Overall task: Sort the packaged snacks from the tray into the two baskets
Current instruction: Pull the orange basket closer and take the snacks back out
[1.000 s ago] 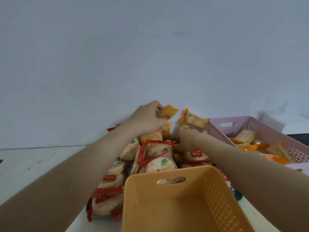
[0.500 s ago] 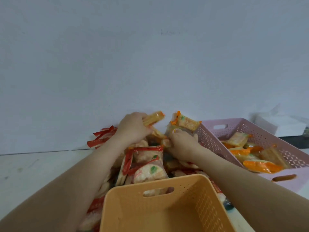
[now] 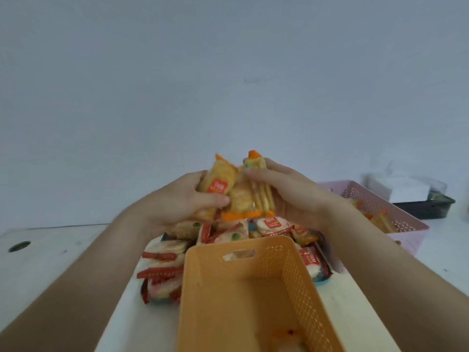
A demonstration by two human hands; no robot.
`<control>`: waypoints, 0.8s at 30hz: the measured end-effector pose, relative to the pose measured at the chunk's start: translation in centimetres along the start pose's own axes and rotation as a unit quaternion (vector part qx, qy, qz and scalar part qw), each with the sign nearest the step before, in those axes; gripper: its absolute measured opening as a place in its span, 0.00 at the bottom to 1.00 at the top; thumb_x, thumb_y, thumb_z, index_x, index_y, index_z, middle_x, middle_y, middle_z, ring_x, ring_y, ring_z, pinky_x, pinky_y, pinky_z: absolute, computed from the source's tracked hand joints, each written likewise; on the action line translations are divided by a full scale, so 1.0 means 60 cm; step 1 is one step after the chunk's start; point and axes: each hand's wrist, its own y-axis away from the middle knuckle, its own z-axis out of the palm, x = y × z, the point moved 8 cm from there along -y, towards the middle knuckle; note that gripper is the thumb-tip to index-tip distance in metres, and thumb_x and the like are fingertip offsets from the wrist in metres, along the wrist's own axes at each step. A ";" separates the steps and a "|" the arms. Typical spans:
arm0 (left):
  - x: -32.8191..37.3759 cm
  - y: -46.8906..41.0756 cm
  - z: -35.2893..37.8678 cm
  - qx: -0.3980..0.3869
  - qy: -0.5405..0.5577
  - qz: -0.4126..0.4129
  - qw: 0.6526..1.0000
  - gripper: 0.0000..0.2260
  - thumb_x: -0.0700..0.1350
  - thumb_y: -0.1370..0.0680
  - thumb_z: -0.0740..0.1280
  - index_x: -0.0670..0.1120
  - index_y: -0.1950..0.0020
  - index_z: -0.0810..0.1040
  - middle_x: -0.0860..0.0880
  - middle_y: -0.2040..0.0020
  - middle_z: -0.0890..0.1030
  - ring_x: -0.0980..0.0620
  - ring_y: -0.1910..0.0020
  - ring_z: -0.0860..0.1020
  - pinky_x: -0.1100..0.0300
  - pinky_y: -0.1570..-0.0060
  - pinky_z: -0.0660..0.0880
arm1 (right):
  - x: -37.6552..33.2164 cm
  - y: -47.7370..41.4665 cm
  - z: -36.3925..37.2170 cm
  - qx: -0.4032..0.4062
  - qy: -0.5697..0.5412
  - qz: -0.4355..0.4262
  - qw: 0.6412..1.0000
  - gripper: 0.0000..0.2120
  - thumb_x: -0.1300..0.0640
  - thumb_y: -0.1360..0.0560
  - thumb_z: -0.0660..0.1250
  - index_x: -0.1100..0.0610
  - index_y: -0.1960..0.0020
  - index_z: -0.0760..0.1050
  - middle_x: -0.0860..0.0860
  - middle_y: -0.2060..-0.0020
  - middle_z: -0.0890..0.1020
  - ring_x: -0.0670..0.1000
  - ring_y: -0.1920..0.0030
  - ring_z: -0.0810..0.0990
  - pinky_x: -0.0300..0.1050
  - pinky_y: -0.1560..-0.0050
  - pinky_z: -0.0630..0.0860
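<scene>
Orange plastic basket [image 3: 238, 295], perforated walls, one handle slot: nearest to us, standing in front of the snack pile [image 3: 228, 232] and hiding its near part. At its bottom lies one blurred orange-and-white item that we cannot identify.

Pink basket [image 3: 396, 212], same pattern: to the right and farther back, partly covered by the right forearm. It holds several orange-edged packets [image 3: 379, 221]; we cannot count them.

Baskets, total: two. Hands, total: two.

Left hand [image 3: 177, 204]: raised above the pile, fingers and thumb curled round a yellow packet with a red label [image 3: 218, 185].

Right hand [image 3: 294, 191]: raised beside the left, nearly touching it, gripping clear packets with orange ends [image 3: 256, 199] through which we see ridged pale crackers. We make out about three packets between the two hands; the exact number is unclear.

Snack pile: on the tabletop [image 3: 50, 265] between the two baskets, below the hands. Mostly red-edged packets [image 3: 162, 271] showing round white cakes, some with a green spot. Too overlapped to count.

Other items: one dark box [image 3: 429, 208] behind the pink basket, white material [image 3: 403, 190] above it; one round hole [image 3: 19, 246] in the tabletop at left; plain pale wall [image 3: 228, 72] behind.
</scene>
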 end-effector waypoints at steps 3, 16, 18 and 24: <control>0.004 0.049 0.040 -0.121 -0.039 0.003 0.992 0.20 0.48 0.25 0.71 0.48 0.34 0.74 0.49 0.41 0.82 0.52 0.42 0.80 0.58 0.42 0.77 | 0.016 0.053 0.031 -0.034 0.014 0.010 0.999 0.23 0.50 0.29 0.69 0.52 0.35 0.73 0.55 0.44 0.83 0.55 0.43 0.82 0.55 0.41 0.77; -0.033 -0.052 -0.038 0.113 -0.302 0.069 0.944 0.04 0.49 0.23 0.68 0.54 0.51 0.81 0.59 0.52 0.81 0.59 0.50 0.79 0.65 0.50 0.74 | 0.021 -0.040 -0.133 0.210 0.401 0.011 0.892 0.22 0.55 0.24 0.65 0.53 0.31 0.68 0.53 0.43 0.77 0.54 0.47 0.77 0.45 0.50 0.73; -0.068 -0.089 -0.037 0.071 -0.374 0.040 0.924 0.07 0.54 0.24 0.68 0.57 0.47 0.80 0.58 0.47 0.80 0.57 0.45 0.77 0.63 0.49 0.72 | 0.041 -0.071 -0.151 0.195 0.498 0.066 0.842 0.28 0.54 0.24 0.64 0.55 0.27 0.60 0.58 0.37 0.74 0.58 0.39 0.74 0.47 0.44 0.70; -0.132 -0.138 0.024 -0.059 -0.470 0.021 0.881 0.27 0.62 0.27 0.68 0.55 0.30 0.70 0.58 0.34 0.72 0.56 0.37 0.71 0.59 0.42 0.68 | 0.085 -0.133 -0.145 0.125 0.634 0.107 0.756 0.27 0.50 0.25 0.64 0.59 0.31 0.63 0.57 0.41 0.76 0.61 0.39 0.75 0.54 0.39 0.71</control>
